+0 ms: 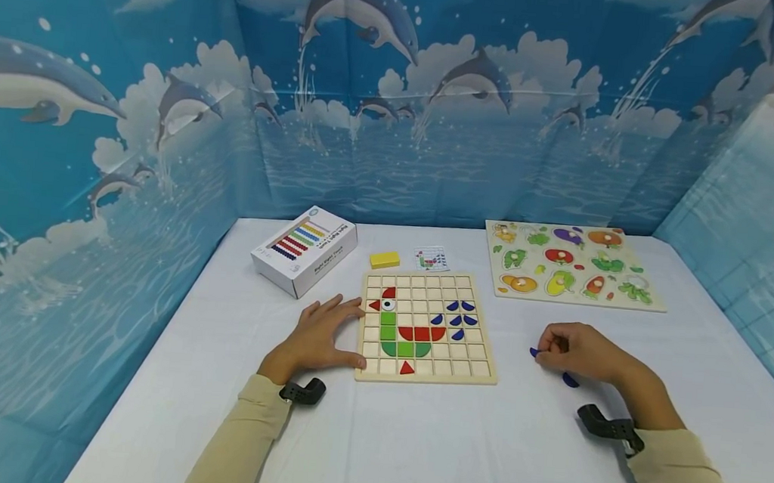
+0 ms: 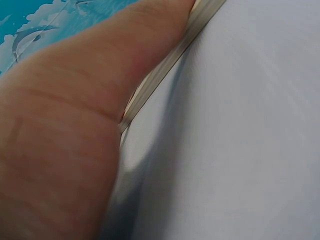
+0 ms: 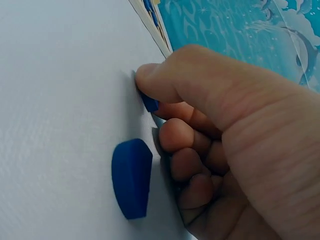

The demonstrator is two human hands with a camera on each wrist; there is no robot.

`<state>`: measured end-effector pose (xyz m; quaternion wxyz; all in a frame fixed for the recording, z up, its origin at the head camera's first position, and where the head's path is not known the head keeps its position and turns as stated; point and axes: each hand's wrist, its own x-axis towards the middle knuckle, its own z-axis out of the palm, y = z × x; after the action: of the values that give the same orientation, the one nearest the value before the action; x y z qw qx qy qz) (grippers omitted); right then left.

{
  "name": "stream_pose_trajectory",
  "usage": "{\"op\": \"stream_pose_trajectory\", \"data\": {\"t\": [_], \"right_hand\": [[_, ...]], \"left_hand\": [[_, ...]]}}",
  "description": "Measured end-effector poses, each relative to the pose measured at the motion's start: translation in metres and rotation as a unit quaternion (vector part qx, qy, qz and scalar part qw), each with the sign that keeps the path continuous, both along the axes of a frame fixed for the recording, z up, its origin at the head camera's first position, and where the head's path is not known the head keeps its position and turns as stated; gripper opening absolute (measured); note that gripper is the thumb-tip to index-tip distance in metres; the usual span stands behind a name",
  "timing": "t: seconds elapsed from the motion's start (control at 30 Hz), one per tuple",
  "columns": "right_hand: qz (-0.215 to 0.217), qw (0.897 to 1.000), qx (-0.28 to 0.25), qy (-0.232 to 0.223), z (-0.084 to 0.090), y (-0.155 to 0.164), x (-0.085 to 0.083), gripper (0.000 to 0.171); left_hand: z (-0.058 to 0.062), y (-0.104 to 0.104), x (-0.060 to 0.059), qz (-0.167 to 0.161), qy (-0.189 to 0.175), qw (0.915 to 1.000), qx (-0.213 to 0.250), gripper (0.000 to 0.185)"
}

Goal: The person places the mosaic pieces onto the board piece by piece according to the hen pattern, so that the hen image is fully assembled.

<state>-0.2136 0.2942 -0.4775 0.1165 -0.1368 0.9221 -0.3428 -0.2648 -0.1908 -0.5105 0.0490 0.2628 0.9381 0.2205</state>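
Note:
A square wooden grid board [image 1: 445, 369] lies mid-table, with red, green and blue pieces and a round eye piece set in its cells in a bird-like shape. My left hand [image 1: 316, 336] rests at the board's left edge, fingers spread, fingertips and thumb touching the rim; in the left wrist view the thumb [image 2: 145, 37] lies along that edge. Right of the board, my right hand [image 1: 579, 351] pinches a blue quarter-round piece [image 3: 150, 103] between thumb and index finger, just over the tabletop. A second blue piece [image 3: 131, 179] lies on the cloth beneath that hand.
Behind the board are a yellow block [image 1: 384, 259] and a small picture card [image 1: 431, 258]. A white box [image 1: 304, 250] stands at the back left. At the back right lies a vegetable puzzle board [image 1: 579, 266]. Dolphin-print curtains [image 1: 393, 159] enclose the white table [image 1: 424, 457].

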Motion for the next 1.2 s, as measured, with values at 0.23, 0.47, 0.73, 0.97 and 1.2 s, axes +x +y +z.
{"op": "stream_pose_trajectory", "data": {"t": [0.23,0.47,0.73,0.97,1.2], "right_hand": [[-0.002,0.999,0.031,0.027,-0.002,-0.005,0.0,0.014],[0.003,0.997,0.049,0.067,-0.003,-0.007,-0.002,0.016],[0.013,0.995,0.048,0.088,0.0,-0.02,-0.005,0.015],[0.028,0.994,0.05,0.097,0.004,-0.036,-0.013,0.015],[0.051,0.992,0.044,0.102,0.003,-0.059,-0.025,0.014]], "left_hand": [[0.001,0.001,0.001,0.001,-0.001,1.0,-0.005,0.094],[0.001,0.001,0.001,0.003,-0.006,1.0,-0.005,0.094],[0.002,0.001,0.001,0.003,-0.006,1.0,-0.003,0.095],[0.005,0.0,0.001,0.004,-0.007,1.0,-0.005,0.095],[0.003,0.001,0.001,0.003,-0.008,1.0,-0.004,0.094]]}}
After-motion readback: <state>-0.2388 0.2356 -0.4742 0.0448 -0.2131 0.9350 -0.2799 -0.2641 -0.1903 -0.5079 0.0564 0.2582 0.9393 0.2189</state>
